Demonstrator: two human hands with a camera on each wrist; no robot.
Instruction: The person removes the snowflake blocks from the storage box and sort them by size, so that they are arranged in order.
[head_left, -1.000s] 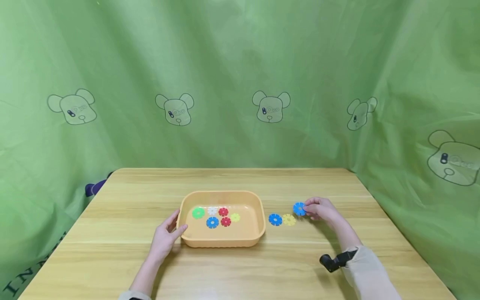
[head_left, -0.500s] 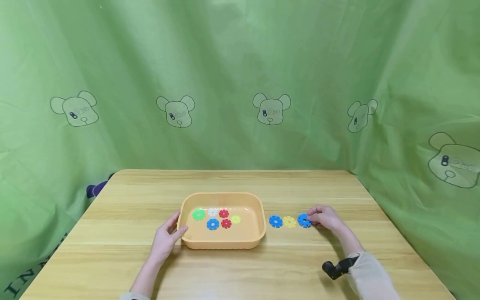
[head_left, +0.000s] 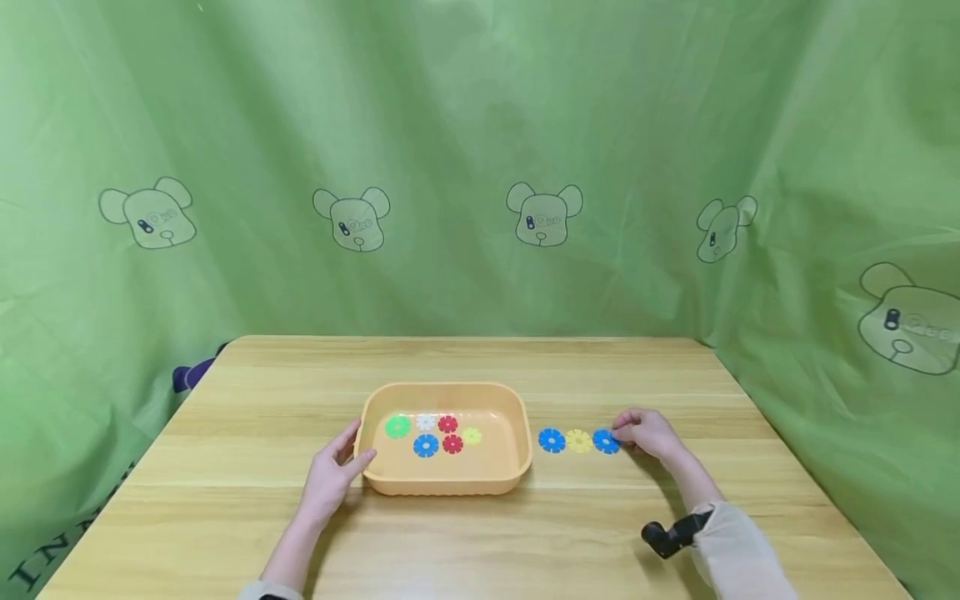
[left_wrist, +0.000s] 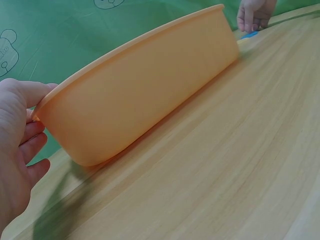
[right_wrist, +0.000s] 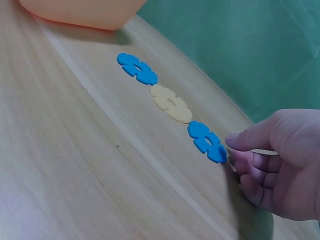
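My left hand (head_left: 327,481) grips the left end of an orange plastic basin (head_left: 442,487), its thumb over the rim and its other fingers below it on the outside. To the basin's right, flat notched discs lie in a row on the table: a blue disc (head_left: 551,441), a yellow disc (head_left: 579,441) and a second blue disc (right_wrist: 206,142). At the row's right end, my right hand (head_left: 649,434) pinches the edge of that second blue disc between thumb and fingers. In the right wrist view the row's neighbours lie edge to edge.
Inside the basin lie several discs, among them a green disc (head_left: 397,427), a white disc (head_left: 426,422), a blue disc (head_left: 425,446) and a yellow-green disc (head_left: 472,436). A green curtain (head_left: 450,250) hangs behind the wooden table (head_left: 465,550).
My right hand has brought its blue disc down onto the table, then slightly left against the yellow disc. The left hand and the basin have stayed in place.
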